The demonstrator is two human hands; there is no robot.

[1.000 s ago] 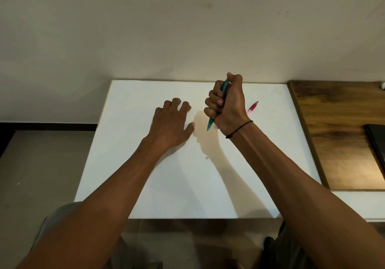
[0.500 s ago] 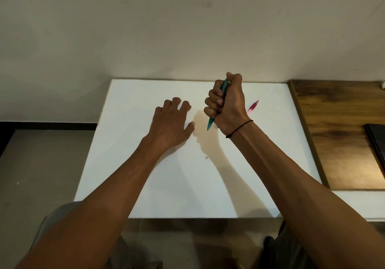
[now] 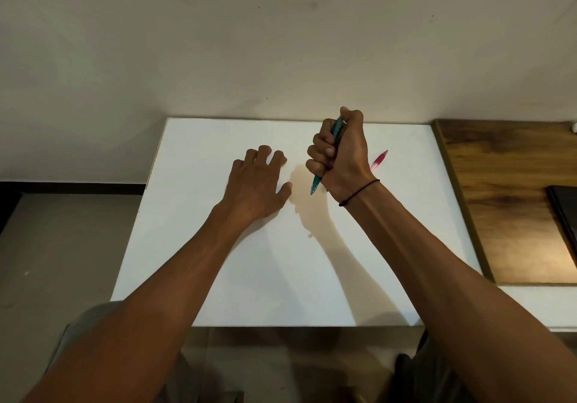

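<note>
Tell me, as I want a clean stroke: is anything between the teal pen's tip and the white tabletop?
Nothing visible does. The right hand grips the teal pen, tip down over bare white tabletop; the left hand rests to its left, the pink pen lies beyond.

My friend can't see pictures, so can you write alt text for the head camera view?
A person's right hand grips a green pen in its fist, tip pointing down toward a white table. The left hand rests on the table beside it. A pink pen lies behind the right hand.
</note>
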